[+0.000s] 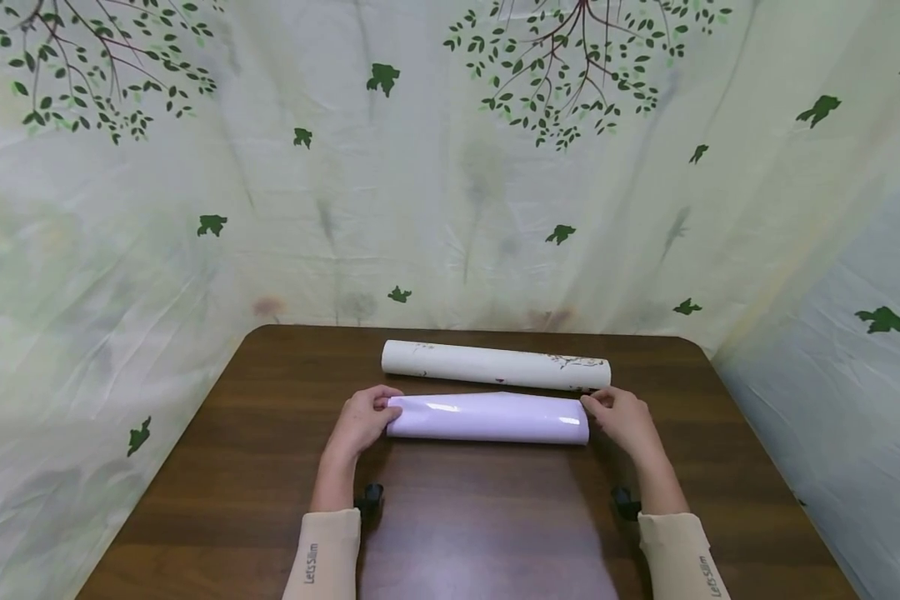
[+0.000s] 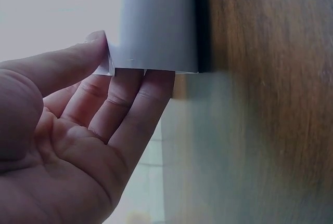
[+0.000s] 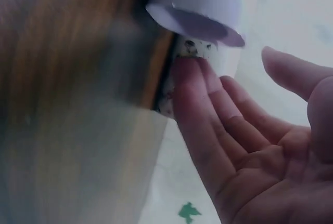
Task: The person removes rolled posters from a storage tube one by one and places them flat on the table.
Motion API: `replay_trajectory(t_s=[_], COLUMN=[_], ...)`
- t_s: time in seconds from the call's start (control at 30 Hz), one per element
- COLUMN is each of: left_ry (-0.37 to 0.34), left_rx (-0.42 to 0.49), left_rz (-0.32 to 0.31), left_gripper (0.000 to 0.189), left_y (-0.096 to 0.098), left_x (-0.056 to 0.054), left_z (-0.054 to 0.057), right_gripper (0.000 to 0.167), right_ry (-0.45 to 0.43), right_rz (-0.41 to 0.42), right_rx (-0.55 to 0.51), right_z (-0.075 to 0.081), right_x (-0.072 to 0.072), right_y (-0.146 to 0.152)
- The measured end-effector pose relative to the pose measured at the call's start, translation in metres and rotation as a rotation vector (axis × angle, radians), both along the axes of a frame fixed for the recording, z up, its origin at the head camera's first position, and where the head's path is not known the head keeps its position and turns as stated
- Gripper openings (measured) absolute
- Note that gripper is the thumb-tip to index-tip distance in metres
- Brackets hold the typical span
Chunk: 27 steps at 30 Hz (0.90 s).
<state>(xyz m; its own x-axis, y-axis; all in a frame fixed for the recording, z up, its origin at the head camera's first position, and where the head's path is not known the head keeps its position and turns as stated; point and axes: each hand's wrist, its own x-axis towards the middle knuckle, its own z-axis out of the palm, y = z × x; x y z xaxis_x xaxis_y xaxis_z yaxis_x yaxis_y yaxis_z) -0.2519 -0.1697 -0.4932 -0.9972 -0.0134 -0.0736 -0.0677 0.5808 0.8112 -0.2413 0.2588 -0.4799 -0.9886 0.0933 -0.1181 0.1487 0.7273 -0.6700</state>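
A glossy pale lavender roll (image 1: 487, 418) of sheet material lies crosswise on the brown table. At its left end my left hand (image 1: 362, 418) pinches the edge, the thumb (image 2: 78, 60) on the outer face and the fingers tucked behind the rim. My right hand (image 1: 624, 419) is at the other end, fingertips by the upper corner. In the right wrist view its fingers (image 3: 195, 109) extend past the roll's hollow end, with the thumb held apart. Just behind lies a second roll (image 1: 487, 365), white with a printed branch pattern, overlapped by the right fingertips in that view.
The wooden table (image 1: 270, 367) has rounded far corners. A pale sheen spreads over its top in front of the lavender roll. Hanging cloth (image 1: 420, 183) with printed leaves surrounds the back and sides. Dark devices (image 1: 372, 498) sit at both wrists.
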Motion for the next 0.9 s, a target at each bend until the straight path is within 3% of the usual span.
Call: replay_trajectory(t_s=[0.23,0.57,0.67,0.9], left_ry=[-0.005,-0.036,-0.052,-0.032], left_rx=[-0.009,0.001,0.003,-0.002], left_rz=[-0.015,-0.015,-0.012,-0.021], left_gripper=[0.023,0.025,0.026,0.026], left_y=[0.000,0.001,0.001,0.001], left_x=[0.000,-0.001,-0.001,-0.002], left_z=[-0.002,0.001,0.001,-0.001], right_gripper=[0.041,0.039,0.040,0.046], right_ry=[0.021,0.039,0.010,-0.082], right_rz=[-0.040,-0.081,-0.124,-0.202], right_rx=[-0.089,-0.112,-0.200,-0.515], right_z=[-0.009,-0.014,-0.014,-0.015], right_x=[-0.004,-0.009,-0.009,-0.009], right_y=[-0.005,-0.007,-0.008,-0.004])
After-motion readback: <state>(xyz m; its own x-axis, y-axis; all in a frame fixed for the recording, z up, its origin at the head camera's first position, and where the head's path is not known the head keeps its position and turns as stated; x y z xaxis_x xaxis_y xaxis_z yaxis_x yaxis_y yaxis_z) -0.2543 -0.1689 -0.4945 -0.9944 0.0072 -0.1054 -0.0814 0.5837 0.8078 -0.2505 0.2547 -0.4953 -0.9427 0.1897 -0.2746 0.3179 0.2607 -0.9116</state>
